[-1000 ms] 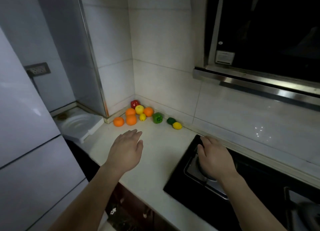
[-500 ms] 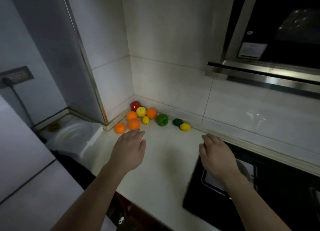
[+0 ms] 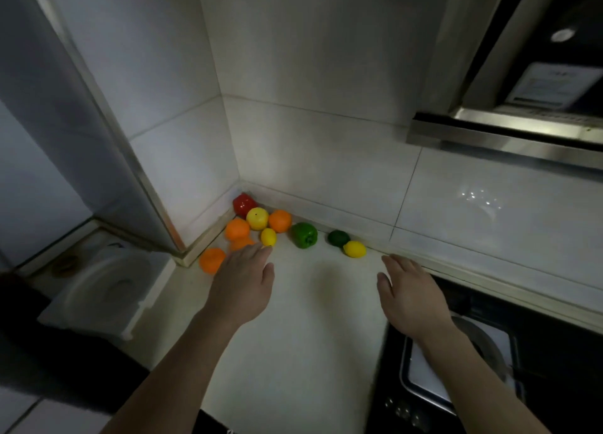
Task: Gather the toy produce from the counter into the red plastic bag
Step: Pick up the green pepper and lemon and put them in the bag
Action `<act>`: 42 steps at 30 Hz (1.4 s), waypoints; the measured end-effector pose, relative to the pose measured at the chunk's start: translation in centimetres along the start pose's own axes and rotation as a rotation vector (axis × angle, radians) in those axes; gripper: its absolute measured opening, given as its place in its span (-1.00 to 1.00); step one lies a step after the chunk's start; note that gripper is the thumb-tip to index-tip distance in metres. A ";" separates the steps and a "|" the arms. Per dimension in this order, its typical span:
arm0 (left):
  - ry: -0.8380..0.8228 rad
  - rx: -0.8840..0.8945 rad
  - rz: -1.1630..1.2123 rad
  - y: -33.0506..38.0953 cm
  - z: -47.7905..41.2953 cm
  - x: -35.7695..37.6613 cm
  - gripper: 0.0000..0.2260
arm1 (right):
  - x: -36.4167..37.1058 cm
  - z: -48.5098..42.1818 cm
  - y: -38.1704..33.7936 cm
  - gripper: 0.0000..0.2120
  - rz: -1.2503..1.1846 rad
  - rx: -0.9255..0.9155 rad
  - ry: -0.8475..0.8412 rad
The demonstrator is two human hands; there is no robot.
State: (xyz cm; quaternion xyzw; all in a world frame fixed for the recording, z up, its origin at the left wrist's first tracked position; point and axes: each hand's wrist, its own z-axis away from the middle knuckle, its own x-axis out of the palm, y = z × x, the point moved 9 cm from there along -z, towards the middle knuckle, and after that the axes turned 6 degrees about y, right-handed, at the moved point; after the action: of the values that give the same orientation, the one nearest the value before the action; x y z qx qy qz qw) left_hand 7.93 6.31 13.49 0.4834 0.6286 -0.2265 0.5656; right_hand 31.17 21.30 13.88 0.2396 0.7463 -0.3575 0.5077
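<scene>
Toy produce lies in the far corner of the white counter: a red pepper, a yellow fruit, several oranges, a small lemon, a green pepper, a dark green lime and a second lemon. My left hand hovers flat and empty, its fingertips over one orange and just short of the small lemon. Also flat and empty, my right hand is close to the second lemon. No red plastic bag is in view.
A black stove with a metal burner plate fills the right side. The range hood hangs above it. Left of the counter, on a lower level, sits a white plastic lid or tray. Tiled walls close the corner.
Both hands have moved forward toward the produce; the right hand has left the stove and is now over the counter. The view has shifted closer to the corner.
</scene>
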 end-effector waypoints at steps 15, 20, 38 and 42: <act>-0.138 0.197 0.125 -0.8 -10.6 9.9 -0.54 | 6.9 -5.0 1.0 -0.54 0.045 0.179 -0.095; -0.195 0.235 0.128 -0.4 -13.6 13.1 -0.55 | 9.7 -7.4 1.8 -0.51 0.008 0.233 -0.112; -0.399 0.495 0.179 5.7 -22.9 27.6 -0.48 | 21.8 -16.9 8.4 -0.32 -0.097 0.337 -0.220; -0.357 0.512 0.154 6.1 -23.4 29.2 -0.54 | 23.6 -17.2 9.2 -0.32 -0.079 0.314 -0.224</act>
State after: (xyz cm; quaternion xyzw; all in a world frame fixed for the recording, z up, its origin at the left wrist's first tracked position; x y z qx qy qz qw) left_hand 4.83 38.67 -6.04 0.6087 0.4038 -0.4151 0.5423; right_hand 19.02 40.34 -6.82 0.2451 0.6290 -0.5139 0.5294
